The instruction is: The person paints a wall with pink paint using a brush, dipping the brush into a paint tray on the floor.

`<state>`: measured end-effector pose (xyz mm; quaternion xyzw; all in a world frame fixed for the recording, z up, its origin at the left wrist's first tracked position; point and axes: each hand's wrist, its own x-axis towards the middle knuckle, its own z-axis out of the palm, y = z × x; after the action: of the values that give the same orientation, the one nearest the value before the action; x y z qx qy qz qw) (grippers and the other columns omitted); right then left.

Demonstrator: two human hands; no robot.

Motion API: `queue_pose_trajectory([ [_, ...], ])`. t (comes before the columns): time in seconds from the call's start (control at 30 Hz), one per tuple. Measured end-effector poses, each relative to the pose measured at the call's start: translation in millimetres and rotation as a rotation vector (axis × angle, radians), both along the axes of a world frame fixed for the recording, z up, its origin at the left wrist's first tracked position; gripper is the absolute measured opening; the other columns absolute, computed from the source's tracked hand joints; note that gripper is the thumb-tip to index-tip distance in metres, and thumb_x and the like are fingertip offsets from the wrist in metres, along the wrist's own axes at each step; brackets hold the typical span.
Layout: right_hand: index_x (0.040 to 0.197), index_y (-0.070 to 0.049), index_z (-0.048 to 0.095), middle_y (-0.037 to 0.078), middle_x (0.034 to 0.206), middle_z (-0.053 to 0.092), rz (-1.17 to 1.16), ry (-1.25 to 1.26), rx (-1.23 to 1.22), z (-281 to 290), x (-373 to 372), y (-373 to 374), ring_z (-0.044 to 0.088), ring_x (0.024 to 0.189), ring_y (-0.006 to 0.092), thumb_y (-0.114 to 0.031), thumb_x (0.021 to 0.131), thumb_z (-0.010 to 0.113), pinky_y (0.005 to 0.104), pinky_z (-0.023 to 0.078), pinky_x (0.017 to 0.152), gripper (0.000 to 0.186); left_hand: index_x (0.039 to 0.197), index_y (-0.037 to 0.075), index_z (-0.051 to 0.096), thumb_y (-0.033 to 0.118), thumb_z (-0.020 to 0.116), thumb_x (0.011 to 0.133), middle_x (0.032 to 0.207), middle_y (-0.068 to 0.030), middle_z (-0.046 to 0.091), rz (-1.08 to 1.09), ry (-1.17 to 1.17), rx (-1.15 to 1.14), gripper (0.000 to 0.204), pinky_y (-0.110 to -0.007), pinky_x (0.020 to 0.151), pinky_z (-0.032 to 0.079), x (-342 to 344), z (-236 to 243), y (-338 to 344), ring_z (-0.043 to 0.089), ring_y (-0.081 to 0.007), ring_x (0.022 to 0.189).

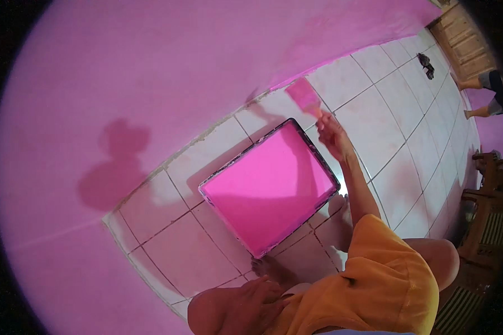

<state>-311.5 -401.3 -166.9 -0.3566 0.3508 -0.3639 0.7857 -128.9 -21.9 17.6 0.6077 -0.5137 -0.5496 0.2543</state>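
A person in an orange-yellow garment [394, 273] sits or squats low on a white tiled floor [369, 128], seen from their own head height. Their right hand [332, 135] reaches forward, fingers closed around the handle of a wide paintbrush [303, 96]. The brush, coated pink and slightly blurred, points up and left toward the foot of a pink wall [179, 67]; whether it touches anything cannot be told. It is just past the far corner of a rectangular black-rimmed tray [317, 152], which lies on the floor in front of the person, filled with bright pink paint [262, 195]. The left hand [260, 301] is in shade by the left knee, its fingers loosely bent; whether it holds anything cannot be told. Shadows fall across wall, floor and paint. Toward the upper right, a small dark object [426, 66] lies on the tiles, near a wooden door [461, 39] and another person's bare lower legs [478, 113]. Slatted wooden furniture [489, 195] stands at right.
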Motion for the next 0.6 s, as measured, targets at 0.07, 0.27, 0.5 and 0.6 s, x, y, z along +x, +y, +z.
queue_pose_trajectory([
  [0.07,0.121,-0.008,0.050,-0.002,0.081,0.052,-0.058,-0.030,-0.051,-11.0,-0.1,-27.1,0.037,0.055,0.0020,-0.021,0.090,0.057,0.0160,0.026,0.046,0.034,0.111,0.007,0.054,0.029,0.067,0.082,0.099,-0.0165,0.062,0.008,-0.008,0.017,0.038,-0.039,0.082,0.047,-1.0,1.1,0.6,0.058,-0.0310,0.096],
  [0.27,0.120,-0.005,0.058,0.001,0.074,0.057,-0.365,0.436,-0.311,-25.8,47.4,-51.3,0.041,0.055,0.0032,-0.024,0.089,0.059,0.0191,0.032,0.048,0.035,0.111,0.007,0.054,0.029,0.067,0.082,0.098,-0.0162,0.062,0.042,-0.047,0.067,0.039,-0.038,0.081,0.048,-6.4,0.2,4.7,0.058,-0.0303,0.095],
  [0.5,0.116,0.000,0.060,0.000,0.078,0.059,-0.114,0.375,-0.538,-30.3,111.6,-16.8,0.049,0.072,0.0074,-0.025,0.090,0.060,0.0245,0.041,0.065,0.035,0.111,0.008,0.054,0.030,0.067,0.082,0.097,-0.0159,0.062,0.071,-0.079,0.108,0.039,-0.038,0.080,0.048,-10.2,-1.6,10.3,0.059,-0.0296,0.093],
  [0.6,0.114,0.000,0.061,-0.001,0.076,0.059,-0.145,0.413,-0.492,-37.8,95.5,-26.0,0.050,0.071,0.0070,-0.022,0.090,0.061,0.0244,0.041,0.065,0.033,0.111,0.008,0.054,0.030,0.067,0.082,0.096,-0.0157,0.063,0.074,-0.088,0.121,0.039,-0.038,0.079,0.048,-10.8,-1.7,11.7,0.059,-0.0293,0.093],
])
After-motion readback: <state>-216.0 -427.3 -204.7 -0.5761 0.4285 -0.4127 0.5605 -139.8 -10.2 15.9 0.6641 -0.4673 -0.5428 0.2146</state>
